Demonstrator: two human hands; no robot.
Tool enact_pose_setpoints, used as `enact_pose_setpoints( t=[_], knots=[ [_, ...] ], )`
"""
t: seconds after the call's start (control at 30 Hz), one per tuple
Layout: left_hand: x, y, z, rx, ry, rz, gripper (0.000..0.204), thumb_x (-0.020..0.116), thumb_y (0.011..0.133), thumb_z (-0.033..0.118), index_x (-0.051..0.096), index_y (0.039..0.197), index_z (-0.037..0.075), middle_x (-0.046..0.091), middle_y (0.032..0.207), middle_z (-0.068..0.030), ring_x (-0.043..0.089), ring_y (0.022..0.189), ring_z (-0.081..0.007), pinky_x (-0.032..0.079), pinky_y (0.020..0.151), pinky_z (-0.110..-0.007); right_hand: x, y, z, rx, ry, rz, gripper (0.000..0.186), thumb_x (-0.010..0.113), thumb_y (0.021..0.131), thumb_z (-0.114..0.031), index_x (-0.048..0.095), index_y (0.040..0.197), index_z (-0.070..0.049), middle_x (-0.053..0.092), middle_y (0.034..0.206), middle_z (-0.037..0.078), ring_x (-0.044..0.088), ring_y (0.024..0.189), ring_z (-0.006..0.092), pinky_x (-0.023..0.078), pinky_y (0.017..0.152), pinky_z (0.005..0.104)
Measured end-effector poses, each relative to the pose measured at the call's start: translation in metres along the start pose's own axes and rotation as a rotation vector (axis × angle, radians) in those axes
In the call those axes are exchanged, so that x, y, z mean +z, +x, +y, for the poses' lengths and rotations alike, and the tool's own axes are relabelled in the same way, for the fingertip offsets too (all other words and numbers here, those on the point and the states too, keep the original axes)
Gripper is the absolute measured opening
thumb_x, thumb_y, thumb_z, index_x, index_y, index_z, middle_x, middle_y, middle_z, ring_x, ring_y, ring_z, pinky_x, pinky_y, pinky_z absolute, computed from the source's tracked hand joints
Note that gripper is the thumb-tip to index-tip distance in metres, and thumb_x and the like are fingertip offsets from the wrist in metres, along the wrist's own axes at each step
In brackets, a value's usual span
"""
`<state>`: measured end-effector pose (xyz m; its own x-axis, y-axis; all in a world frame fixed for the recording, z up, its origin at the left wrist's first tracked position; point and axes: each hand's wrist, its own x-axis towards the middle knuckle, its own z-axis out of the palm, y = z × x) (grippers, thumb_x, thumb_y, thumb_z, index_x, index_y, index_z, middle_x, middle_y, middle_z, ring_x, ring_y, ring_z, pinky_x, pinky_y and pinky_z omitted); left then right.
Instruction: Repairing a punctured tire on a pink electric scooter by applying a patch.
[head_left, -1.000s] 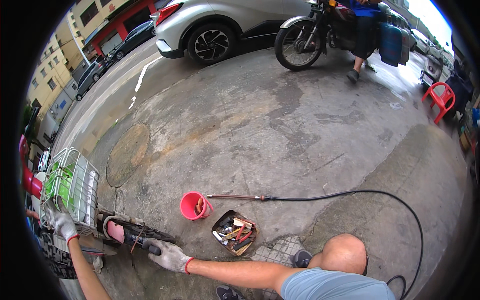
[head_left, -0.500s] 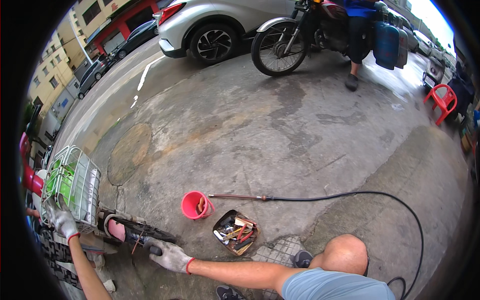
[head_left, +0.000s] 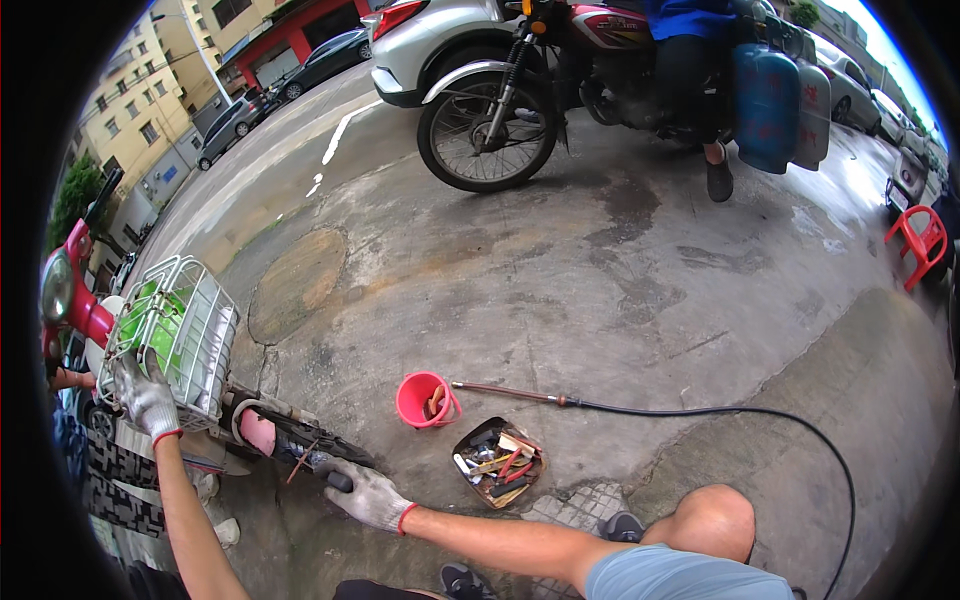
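Observation:
My left hand (head_left: 152, 402), in a grey-white work glove with a red cuff, is closed on the near edge of a white wire basket (head_left: 222, 330) at the left. A green item (head_left: 163, 318) lies inside the basket. Below it is a wheel with a dark tyre (head_left: 325, 442) and a pink patch (head_left: 257, 432). My right hand (head_left: 372, 500), gloved likewise, is closed around a dark rounded handle (head_left: 340, 482) beside this wheel; what the handle belongs to is hidden. A thin rusty rod (head_left: 301, 463) sticks out across the wheel, just beyond the handle.
A pink bucket (head_left: 410, 402) and an open box of tools (head_left: 462, 443) stand on the concrete. A black hose (head_left: 690, 411) with a metal pipe end curves rightward. A motorcycle (head_left: 487, 130) with a rider and blue gas cylinder (head_left: 768, 110) is ahead. A red stool (head_left: 916, 245) stands far right.
The view has shifted, so the hands and nearby things sit further right. The motorcycle has rolled left past the parked silver car. Both hands keep their places at the basket and wheel.

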<state>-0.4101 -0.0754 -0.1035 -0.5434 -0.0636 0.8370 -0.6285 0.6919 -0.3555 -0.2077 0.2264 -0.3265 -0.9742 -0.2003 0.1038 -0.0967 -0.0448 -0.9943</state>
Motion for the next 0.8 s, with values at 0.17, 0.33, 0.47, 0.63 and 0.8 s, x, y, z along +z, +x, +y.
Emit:
enact_pose_setpoints(
  t=[0.17, 0.33, 0.47, 0.63, 0.8],
  knots=[
    [-0.001, 0.002, -0.013, 0.038, -0.028, 0.061, 0.074, 0.029, 0.095, 0.066, 0.048, 0.139, 0.010, 0.042, 0.145, -0.0233, 0.038, 0.135, -0.0386, 0.031, 0.112, -0.046, 0.000, 0.000, 0.000, 0.003, 0.007, -0.025, 0.036, 0.060, 0.087, -0.029, 0.057, 0.121, -0.017, 0.062, 0.120, 0.013, 0.058, 0.112, 0.0331, 0.046, 0.095, 0.0419],
    [-0.012, -0.002, -0.001, 0.032, -0.053, 0.005, 0.073, 0.029, 0.095, 0.065, 0.047, 0.139, 0.009, 0.043, 0.143, -0.0248, 0.038, 0.134, -0.0408, 0.031, 0.111, -0.048, -0.003, -0.001, 0.000, -0.011, 0.013, -0.013, 0.035, 0.060, 0.088, -0.030, 0.057, 0.120, -0.017, 0.064, 0.113, 0.015, 0.061, 0.107, 0.0340, 0.048, 0.091, 0.0426],
    [-0.011, 0.000, -0.013, 0.003, 0.054, -0.038, 0.071, 0.028, 0.095, 0.065, 0.038, 0.147, 0.018, 0.041, 0.147, -0.0196, 0.039, 0.135, -0.0375, 0.034, 0.110, -0.047, -0.002, -0.001, -0.015, 0.034, -0.002, -0.020, 0.033, 0.060, 0.087, -0.029, 0.058, 0.118, -0.018, 0.064, 0.114, 0.013, 0.061, 0.107, 0.0337, 0.048, 0.091, 0.0415],
    [-0.059, -0.009, 0.011, 0.016, -0.151, 0.002, 0.067, 0.034, 0.096, 0.059, 0.050, 0.134, 0.005, 0.048, 0.136, -0.0260, 0.041, 0.130, -0.0413, 0.028, 0.110, -0.054, -0.005, 0.003, -0.009, 0.019, -0.006, -0.014, 0.035, 0.062, 0.086, -0.026, 0.059, 0.119, -0.016, 0.064, 0.118, 0.013, 0.060, 0.111, 0.0325, 0.047, 0.094, 0.0401],
    [-0.072, -0.014, 0.021, 0.050, -0.340, 0.159, 0.047, 0.054, 0.090, 0.047, 0.059, 0.113, 0.006, 0.056, 0.116, -0.0209, 0.050, 0.113, -0.0389, 0.040, 0.097, -0.050, -0.011, 0.001, -0.012, 0.104, -0.016, -0.028, 0.035, 0.063, 0.085, -0.021, 0.061, 0.119, -0.013, 0.064, 0.118, 0.014, 0.060, 0.112, 0.0311, 0.046, 0.095, 0.0396]
  ],
)
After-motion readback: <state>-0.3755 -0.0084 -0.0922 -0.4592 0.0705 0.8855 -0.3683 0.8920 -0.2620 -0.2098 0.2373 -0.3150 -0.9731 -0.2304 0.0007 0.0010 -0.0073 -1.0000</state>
